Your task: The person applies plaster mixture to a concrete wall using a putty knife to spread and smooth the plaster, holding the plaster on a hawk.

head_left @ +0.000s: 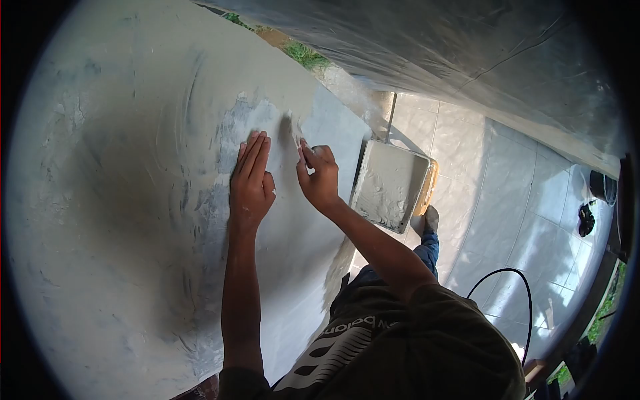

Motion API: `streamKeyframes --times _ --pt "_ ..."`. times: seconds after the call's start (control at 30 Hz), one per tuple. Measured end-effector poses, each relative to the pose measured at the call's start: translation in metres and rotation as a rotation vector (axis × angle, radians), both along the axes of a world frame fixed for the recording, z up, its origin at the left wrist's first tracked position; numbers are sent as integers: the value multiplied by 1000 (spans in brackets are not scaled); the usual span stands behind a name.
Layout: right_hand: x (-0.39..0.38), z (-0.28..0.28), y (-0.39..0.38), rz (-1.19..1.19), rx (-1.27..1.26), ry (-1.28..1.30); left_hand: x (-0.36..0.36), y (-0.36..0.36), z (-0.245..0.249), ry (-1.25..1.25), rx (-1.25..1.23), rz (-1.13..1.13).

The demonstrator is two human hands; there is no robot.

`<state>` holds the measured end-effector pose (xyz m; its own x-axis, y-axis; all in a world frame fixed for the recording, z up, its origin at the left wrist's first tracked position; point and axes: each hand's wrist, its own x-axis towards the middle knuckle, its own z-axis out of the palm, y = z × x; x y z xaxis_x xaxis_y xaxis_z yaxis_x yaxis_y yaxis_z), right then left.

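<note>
We judge the grey plastered wall (133, 200) mostly coated. Smooth, swept plaster covers it to the left and near us, while a paler, rough bluish patch (237, 123) at its middle looks unfinished. At that patch's right edge, our right hand (320, 180) has its fingers curled tight on a small thin blade (297, 137), whose shape we cannot quite make out, pressed to the wall. Just left of it, our left hand (251, 183) lies flat on the surface, fingers straight and together, holding nothing. To the right, a square tray of wet grey plaster (390, 183) sits beside the wall's edge, well filled, above the pale tiled floor (493, 200).
</note>
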<state>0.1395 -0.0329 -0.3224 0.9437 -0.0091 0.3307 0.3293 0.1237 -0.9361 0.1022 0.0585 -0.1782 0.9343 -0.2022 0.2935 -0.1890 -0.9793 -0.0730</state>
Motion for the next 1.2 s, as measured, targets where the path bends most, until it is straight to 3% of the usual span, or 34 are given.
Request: streamKeyframes --times 0.1,0.2,0.47,0.57,0.63,0.73,0.83,0.97,1.1,1.2 --pt "76 14 8 -146 -111 4 0 0 -1 -4 6 2" --pt "104 18 28 -145 -207 -37 -1 -1 0 -3 3 10" --pt "-25 9 -2 36 23 -79 -1 -1 2 -54 -106 -1" --pt "24 21 -9 -42 -20 40 -4 -3 6 -47 -118 0" --pt "74 23 -1 -150 -102 -9 -7 -3 8 -29 -96 25" --pt "106 27 22 -110 -185 3 -13 -2 10 -24 -91 21" --pt "66 24 36 -124 -170 -144 -16 -4 14 -27 -93 23" --pt "-23 18 9 48 -46 -229 -19 -1 14 -47 -118 28" --pt "23 24 3 -114 1 -138 -23 -3 15 -32 -107 28" --pt "91 31 16 -221 -151 -99 -22 -3 14 -38 -97 25"
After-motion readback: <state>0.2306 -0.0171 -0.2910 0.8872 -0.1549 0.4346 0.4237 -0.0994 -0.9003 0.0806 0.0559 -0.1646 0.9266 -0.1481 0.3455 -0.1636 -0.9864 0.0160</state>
